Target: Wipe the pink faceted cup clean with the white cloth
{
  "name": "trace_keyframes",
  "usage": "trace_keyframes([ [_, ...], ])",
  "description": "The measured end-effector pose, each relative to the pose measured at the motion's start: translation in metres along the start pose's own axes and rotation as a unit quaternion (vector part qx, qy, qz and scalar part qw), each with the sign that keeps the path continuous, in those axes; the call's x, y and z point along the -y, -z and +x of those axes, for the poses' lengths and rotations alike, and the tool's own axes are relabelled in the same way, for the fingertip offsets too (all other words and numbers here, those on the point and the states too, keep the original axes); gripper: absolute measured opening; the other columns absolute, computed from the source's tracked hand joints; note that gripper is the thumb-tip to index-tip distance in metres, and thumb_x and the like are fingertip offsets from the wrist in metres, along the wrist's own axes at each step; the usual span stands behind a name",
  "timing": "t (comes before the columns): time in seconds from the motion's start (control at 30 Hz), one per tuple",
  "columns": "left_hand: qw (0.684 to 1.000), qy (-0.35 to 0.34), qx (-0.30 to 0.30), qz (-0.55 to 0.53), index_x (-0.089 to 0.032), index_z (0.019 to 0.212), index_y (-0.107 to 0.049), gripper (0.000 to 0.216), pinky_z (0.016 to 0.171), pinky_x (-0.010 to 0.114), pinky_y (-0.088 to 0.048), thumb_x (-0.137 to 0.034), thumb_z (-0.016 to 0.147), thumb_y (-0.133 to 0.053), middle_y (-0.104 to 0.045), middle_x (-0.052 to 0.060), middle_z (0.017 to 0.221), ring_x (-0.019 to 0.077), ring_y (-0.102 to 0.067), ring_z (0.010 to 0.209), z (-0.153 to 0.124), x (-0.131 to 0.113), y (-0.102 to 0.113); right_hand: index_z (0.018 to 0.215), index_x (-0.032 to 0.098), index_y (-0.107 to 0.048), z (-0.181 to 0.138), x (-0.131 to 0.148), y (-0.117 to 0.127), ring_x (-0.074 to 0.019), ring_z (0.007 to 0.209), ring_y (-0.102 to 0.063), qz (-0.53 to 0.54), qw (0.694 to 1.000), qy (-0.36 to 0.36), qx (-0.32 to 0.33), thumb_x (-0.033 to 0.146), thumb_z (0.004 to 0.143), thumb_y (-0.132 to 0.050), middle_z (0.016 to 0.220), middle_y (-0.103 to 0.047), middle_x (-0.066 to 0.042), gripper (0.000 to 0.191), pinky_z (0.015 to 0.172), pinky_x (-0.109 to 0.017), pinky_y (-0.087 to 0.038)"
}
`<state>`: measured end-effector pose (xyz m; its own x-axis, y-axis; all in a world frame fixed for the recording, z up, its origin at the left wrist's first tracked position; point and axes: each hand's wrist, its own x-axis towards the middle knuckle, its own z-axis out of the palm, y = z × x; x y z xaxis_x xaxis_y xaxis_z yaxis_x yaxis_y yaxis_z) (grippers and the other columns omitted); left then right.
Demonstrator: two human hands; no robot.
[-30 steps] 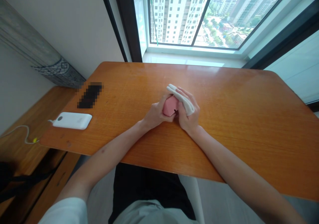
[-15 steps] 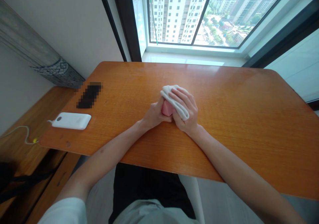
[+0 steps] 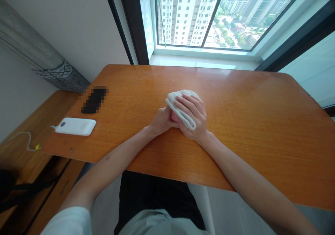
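Note:
My left hand point(image 3: 161, 121) is closed around a small pink object point(image 3: 173, 116), of which only a sliver shows between the hands. My right hand point(image 3: 195, 118) holds a folded white cloth point(image 3: 178, 104) with the fingers curled over it, pressing the cloth down onto the pink object. Both hands meet above the middle of the orange wooden table point(image 3: 248, 116).
A white power bank point(image 3: 75, 126) with a white cable point(image 3: 24, 137) lies near the table's left edge. Beside it is a dark blurred item point(image 3: 94, 99). A lower wooden bench point(image 3: 31, 130) stands to the left, a window point(image 3: 209, 15) beyond the table.
My right hand has slid the white cloth leftward over the pink object, which is now almost fully covered. My left hand has stayed in place.

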<state>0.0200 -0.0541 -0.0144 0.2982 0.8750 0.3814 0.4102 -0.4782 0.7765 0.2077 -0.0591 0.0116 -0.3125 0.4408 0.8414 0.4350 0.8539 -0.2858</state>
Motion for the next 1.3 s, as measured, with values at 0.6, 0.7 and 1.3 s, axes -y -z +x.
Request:
trace_keyframes([
  [0.6, 0.999, -0.005, -0.028, 0.031, -0.022, 0.151, -0.054, 0.077, 0.078, 0.034, -0.064, -0.037, 0.082, -0.086, -0.082, 0.007, 0.116, 0.0248, -0.080, 0.089, 0.001, -0.012, 0.001, 0.149, 0.031, -0.071, 0.001, -0.002, -0.003, -0.0309, 0.144, -0.068, 0.043, 0.988, -0.140, -0.050, 0.039, 0.114, -0.046, 0.151, -0.074, -0.007, 0.044, 0.124, -0.058, -0.055],
  [0.7, 0.999, -0.031, -0.040, 0.020, -0.024, 0.155, -0.051, 0.080, 0.084, 0.034, -0.065, -0.036, 0.084, -0.085, -0.081, 0.008, 0.126, 0.0242, -0.080, 0.096, 0.001, -0.013, 0.000, 0.151, 0.032, -0.069, 0.000, -0.004, -0.004, -0.0291, 0.140, -0.070, 0.045, 0.979, -0.191, -0.063, 0.039, 0.116, -0.040, 0.151, -0.074, -0.006, 0.046, 0.120, -0.056, -0.058],
  [1.3, 0.999, 0.015, 0.010, 0.035, -0.018, 0.132, -0.064, 0.063, 0.071, 0.038, -0.062, -0.046, 0.081, -0.088, -0.083, 0.007, 0.101, 0.0290, -0.079, 0.082, 0.000, -0.001, 0.001, 0.157, 0.034, -0.065, 0.000, 0.004, -0.001, -0.0359, 0.148, -0.065, -0.014, 1.000, 0.003, 0.008, 0.040, 0.106, -0.062, 0.153, -0.073, -0.005, 0.051, 0.131, -0.063, -0.045],
])
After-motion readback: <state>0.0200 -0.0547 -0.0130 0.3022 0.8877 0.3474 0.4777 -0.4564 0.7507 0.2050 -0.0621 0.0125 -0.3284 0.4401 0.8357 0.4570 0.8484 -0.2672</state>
